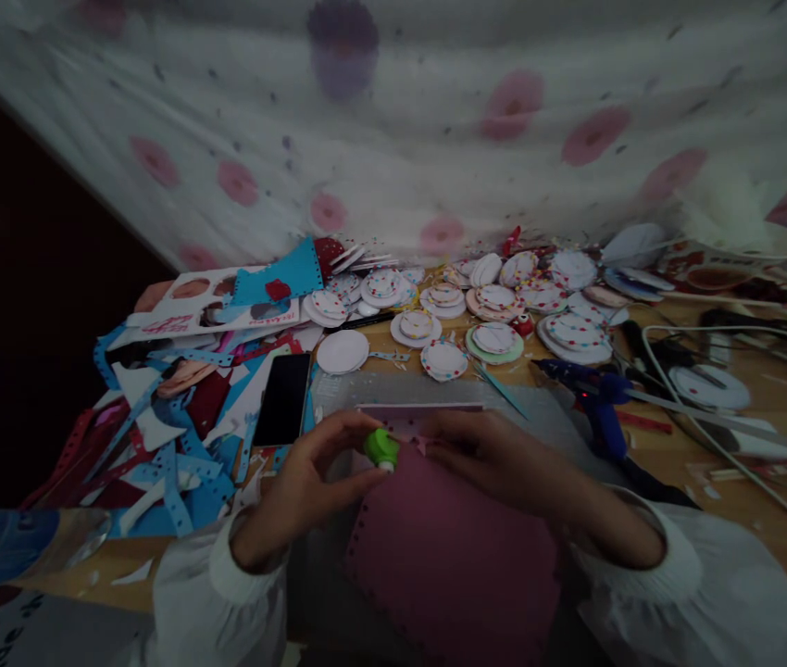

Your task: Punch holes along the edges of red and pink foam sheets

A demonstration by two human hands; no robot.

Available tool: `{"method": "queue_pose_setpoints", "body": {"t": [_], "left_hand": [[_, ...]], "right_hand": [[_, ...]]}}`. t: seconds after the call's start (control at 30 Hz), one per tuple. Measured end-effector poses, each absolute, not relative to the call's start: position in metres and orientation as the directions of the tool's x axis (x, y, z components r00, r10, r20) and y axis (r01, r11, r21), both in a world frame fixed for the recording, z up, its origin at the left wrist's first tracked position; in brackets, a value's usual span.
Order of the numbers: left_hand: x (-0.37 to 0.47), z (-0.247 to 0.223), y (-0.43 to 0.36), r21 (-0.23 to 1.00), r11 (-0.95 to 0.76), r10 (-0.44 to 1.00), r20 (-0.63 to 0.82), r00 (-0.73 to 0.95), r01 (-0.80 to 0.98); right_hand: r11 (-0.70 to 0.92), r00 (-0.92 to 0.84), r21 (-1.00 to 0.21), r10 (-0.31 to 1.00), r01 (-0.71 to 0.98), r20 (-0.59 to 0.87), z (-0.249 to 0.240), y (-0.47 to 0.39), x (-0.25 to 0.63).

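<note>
My left hand [331, 468] is closed, its thumb and fingers pinching a small bright green plastic piece [381, 448] with a white end. Beside it, my right hand [483, 454] has its fingers bent together at the upper edge of a pink sheet [453, 556], seemingly gripping it; its fingertips are partly hidden. Small holes run along the sheet's left edge. It slopes down toward me over a grey mat [539, 403]. A paler pink strip [404, 419] shows behind my fingers.
A black phone [282, 400] lies left, beside a heap of blue, red and white offcuts [178, 435]. Stacks of round discs with beaded rims [494, 341] line the back. Right are teal tweezers [501, 389], a blue glue gun [602, 408] and a white cable [685, 408].
</note>
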State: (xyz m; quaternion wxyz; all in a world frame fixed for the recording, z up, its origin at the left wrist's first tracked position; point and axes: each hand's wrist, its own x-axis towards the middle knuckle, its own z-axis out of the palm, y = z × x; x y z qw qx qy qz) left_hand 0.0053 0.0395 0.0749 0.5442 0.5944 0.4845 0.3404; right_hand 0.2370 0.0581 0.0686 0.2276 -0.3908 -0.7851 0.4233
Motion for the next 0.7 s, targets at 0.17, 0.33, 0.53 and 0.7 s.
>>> {"method": "queue_pose_setpoints", "body": {"t": [0.17, 0.33, 0.53, 0.7], "left_hand": [[0.009, 0.072, 0.038, 0.982, 0.074, 0.942, -0.126, 0.313, 0.173], [0.01, 0.065, 0.039, 0.983, 0.092, 0.922, -0.144, 0.359, 0.159], [0.009, 0.061, 0.039, 0.975, 0.026, 0.923, -0.109, 0.369, 0.221], [0.01, 0.061, 0.039, 0.952, 0.029, 0.928, -0.14, 0.346, 0.306]], "right_hand": [[0.332, -0.579, -0.835, 0.815, 0.438, 0.021, 0.067, 0.058, 0.237], [0.348, -0.594, -0.839, 0.803, 0.419, 0.037, 0.064, 0.058, 0.237], [0.358, -0.602, -0.819, 0.798, 0.447, 0.02, 0.063, 0.058, 0.237], [0.35, -0.615, -0.825, 0.789, 0.444, 0.004, 0.062, 0.057, 0.236]]}}
